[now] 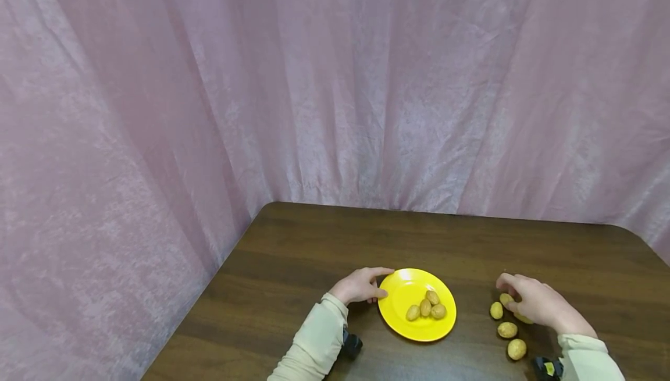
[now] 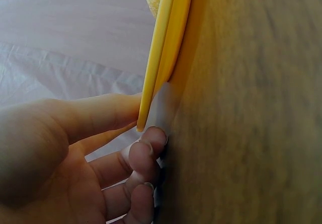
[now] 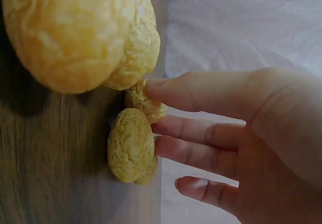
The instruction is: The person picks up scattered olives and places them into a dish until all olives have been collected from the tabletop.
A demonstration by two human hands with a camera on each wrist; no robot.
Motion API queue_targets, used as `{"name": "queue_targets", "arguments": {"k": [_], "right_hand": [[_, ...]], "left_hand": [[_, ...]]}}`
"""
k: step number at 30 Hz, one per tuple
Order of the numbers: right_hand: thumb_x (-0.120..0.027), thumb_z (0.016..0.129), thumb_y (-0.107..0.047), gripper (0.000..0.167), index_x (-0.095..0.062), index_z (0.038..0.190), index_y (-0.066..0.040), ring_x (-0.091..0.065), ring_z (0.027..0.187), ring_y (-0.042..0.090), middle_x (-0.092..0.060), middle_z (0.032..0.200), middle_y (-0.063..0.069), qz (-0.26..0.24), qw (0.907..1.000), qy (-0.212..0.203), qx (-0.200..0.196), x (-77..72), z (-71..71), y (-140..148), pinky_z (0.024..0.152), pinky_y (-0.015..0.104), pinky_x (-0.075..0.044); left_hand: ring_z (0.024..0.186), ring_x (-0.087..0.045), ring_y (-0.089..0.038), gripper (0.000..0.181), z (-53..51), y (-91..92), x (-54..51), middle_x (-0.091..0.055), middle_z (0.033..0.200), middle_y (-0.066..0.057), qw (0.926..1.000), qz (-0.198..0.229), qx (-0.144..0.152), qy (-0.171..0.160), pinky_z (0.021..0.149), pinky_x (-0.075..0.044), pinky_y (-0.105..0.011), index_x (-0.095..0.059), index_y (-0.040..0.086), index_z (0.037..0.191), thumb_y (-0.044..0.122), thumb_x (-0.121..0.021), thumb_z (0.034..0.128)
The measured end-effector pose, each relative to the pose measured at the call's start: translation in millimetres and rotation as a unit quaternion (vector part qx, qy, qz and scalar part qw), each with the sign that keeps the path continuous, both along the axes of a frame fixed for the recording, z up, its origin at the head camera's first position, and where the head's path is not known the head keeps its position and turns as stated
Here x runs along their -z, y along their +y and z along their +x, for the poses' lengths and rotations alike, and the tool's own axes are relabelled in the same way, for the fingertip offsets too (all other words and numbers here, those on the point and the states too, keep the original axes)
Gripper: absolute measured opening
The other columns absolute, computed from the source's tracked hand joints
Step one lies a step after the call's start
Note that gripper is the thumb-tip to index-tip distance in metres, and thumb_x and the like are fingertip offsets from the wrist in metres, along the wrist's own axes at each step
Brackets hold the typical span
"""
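Note:
My left hand point(image 1: 361, 285) grips the left rim of a yellow plate point(image 1: 400, 317), thumb on the edge; in the left wrist view its other fingers curl low beside the rim point(image 2: 156, 68). Several small yellow-brown potatoes point(image 1: 438, 311) lie together on the plate. To the right, my right hand point(image 1: 541, 304) pinches a potato point(image 1: 505, 299) at the back of a loose group. The right wrist view shows the thumb against that potato point(image 3: 141, 100) and fingers at its far side, with another potato point(image 3: 130, 146) close by. One more point(image 1: 523, 318) is partly hidden under the hand.
Other loose potatoes stand near the right hand: one to its left point(image 1: 496, 310) and two nearer the front point(image 1: 507, 330), point(image 1: 516, 349). Everything rests on a dark brown wooden table point(image 1: 314, 241). A pink curtain point(image 1: 335, 107) hangs behind and to the left.

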State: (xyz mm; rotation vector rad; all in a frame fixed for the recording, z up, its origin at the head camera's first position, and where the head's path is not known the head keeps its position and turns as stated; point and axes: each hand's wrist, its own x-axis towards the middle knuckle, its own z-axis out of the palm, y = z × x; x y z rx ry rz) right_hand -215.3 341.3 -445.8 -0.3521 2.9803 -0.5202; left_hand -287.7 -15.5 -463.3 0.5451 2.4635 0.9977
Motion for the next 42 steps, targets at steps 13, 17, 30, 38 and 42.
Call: {"name": "queue_targets", "arguments": {"k": [13,17,30,38,42], "right_hand": [[-0.071,0.074,0.005,0.034,-0.063,0.104,-0.009,-0.051,0.082,0.018,-0.057,0.092,0.004,-0.006,0.9989,-0.026,-0.04,3.3,-1.9,7.2,0.065,0.034,-0.044],[-0.072,0.076,0.005,0.031,-0.063,0.103,-0.008,-0.049,0.08,0.017,-0.056,0.09,0.003,-0.011,0.9989,-0.032,-0.032,3.8,-1.9,5.0,0.065,0.034,-0.043],[-0.076,0.079,-0.012,0.025,-0.063,0.101,-0.012,-0.049,0.077,0.014,-0.055,0.087,-0.001,0.006,0.9997,-0.019,-0.016,1.0,1.2,0.9,0.063,0.033,-0.042],[-0.077,0.079,-0.019,0.03,-0.064,0.105,-0.011,-0.062,0.085,0.022,-0.066,0.099,0.005,0.012,0.9998,0.013,0.004,-6.2,2.4,-5.2,0.067,0.043,-0.05],[-0.077,0.08,-0.021,0.033,-0.065,0.109,-0.009,-0.063,0.085,0.021,-0.067,0.101,0.005,0.003,0.9991,0.041,0.01,-9.2,4.0,-14.1,0.066,0.042,-0.051]], "left_hand": [[0.058,-0.051,-0.016,0.052,1.0,0.0,0.0,-0.052,0.068,-0.002,1.0,-0.001,-0.005,-0.002,0.054,-0.041,-0.024,-0.056,0.024,0.137,0.014,-0.069,0.0876],[0.057,-0.051,-0.015,0.052,1.5,-0.1,0.3,-0.052,0.067,-0.002,1.0,-0.002,-0.005,-0.001,0.053,-0.04,-0.023,-0.056,0.023,0.137,0.014,-0.069,0.0874],[0.058,-0.051,-0.015,0.052,2.5,-0.6,-1.6,-0.052,0.069,-0.002,1.0,-0.008,-0.004,-0.004,0.055,-0.041,-0.023,-0.055,0.024,0.137,0.015,-0.069,0.0879],[0.059,-0.051,-0.015,0.052,3.3,-1.9,-3.1,-0.052,0.069,-0.002,0.9999,-0.011,-0.005,-0.006,0.055,-0.041,-0.023,-0.055,0.024,0.138,0.016,-0.069,0.0882],[0.058,-0.05,-0.015,0.052,3.0,-2.5,-3.5,-0.052,0.069,-0.002,0.9999,-0.008,-0.006,-0.008,0.056,-0.041,-0.023,-0.055,0.023,0.138,0.015,-0.069,0.0882]]}}
